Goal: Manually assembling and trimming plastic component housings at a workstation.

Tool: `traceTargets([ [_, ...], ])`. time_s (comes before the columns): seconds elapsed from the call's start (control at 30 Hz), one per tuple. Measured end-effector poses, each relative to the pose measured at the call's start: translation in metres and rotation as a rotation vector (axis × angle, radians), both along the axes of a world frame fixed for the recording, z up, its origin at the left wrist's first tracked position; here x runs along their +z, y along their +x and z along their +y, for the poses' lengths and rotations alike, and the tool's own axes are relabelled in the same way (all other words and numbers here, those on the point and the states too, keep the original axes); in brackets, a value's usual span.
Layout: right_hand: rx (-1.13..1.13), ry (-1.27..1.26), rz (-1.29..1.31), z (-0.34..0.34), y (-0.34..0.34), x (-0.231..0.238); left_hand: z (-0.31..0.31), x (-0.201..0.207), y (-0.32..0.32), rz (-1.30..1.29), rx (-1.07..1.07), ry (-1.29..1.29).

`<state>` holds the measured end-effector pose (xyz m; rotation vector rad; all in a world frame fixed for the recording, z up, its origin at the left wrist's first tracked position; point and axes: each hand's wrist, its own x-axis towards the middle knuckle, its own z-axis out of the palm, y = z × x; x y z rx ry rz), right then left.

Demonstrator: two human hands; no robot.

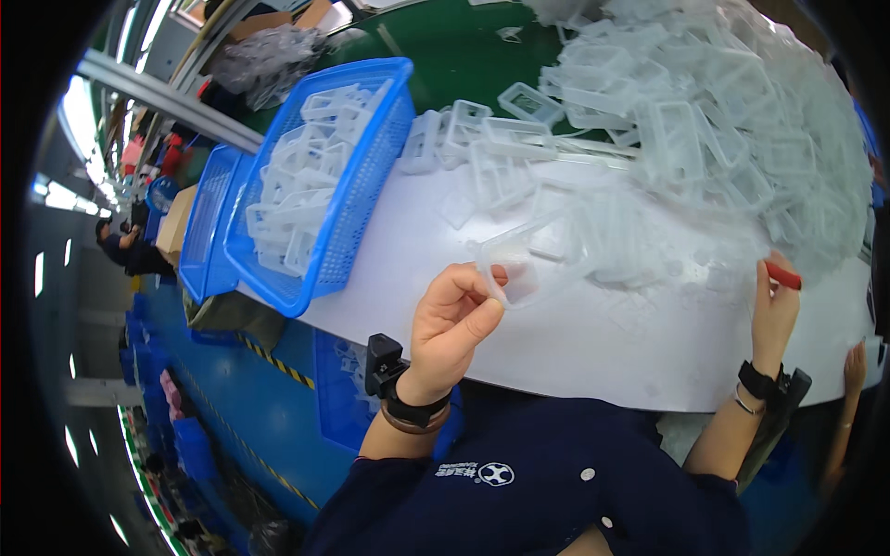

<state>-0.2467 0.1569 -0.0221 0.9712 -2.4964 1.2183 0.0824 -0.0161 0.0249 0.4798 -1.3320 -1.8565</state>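
My left hand [443,329] pinches a translucent plastic frame [521,284] by its near corner, thumb in front and fingers behind. The frame is tilted above the white table [575,352], and its far side blends into the clear parts behind it. Off to the right, my right hand [775,315] is closed round a small tool with a red handle [783,275]; its working end cannot be made out. Several loose clear frames [496,171] lie on the table just beyond my left hand.
A large heap of clear plastic frames [686,139] covers the far right. At the left stands a blue perforated basket [371,185] with similar frames, beside another blue basket [206,222]. A blue bin [334,394] sits below the table edge. Another person's hand [855,368] shows far right.
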Motion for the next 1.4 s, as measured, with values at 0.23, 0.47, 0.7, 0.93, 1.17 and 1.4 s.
traceTargets([
  [0.23, 0.265, -0.383, -0.316, -0.023, 0.025, 0.007, -0.025, 0.019, 0.043, -0.072, 0.255, -0.289],
  [0.47, 0.415, -0.349, -0.423, -0.046, 0.054, -0.013, -0.049, 0.051, 0.086, -0.145, 0.623, -0.442],
  [0.7, 0.446, -0.316, -0.489, -0.048, 0.054, -0.018, -0.100, 0.069, 0.128, -0.906, 1.062, -0.917],
  [0.93, 0.413, -0.355, -0.553, -0.055, 0.060, -0.020, -0.115, 0.046, 0.055, -0.978, 0.752, -1.268],
  [1.17, 0.401, -0.401, -0.583, -0.051, 0.065, -0.013, -0.139, -0.054, -0.033, -0.686, 0.405, -0.527],
  [1.4, 0.399, -0.399, -0.616, -0.046, 0.066, -0.014, -0.145, -0.055, -0.050, -0.648, 0.199, -0.295],
])
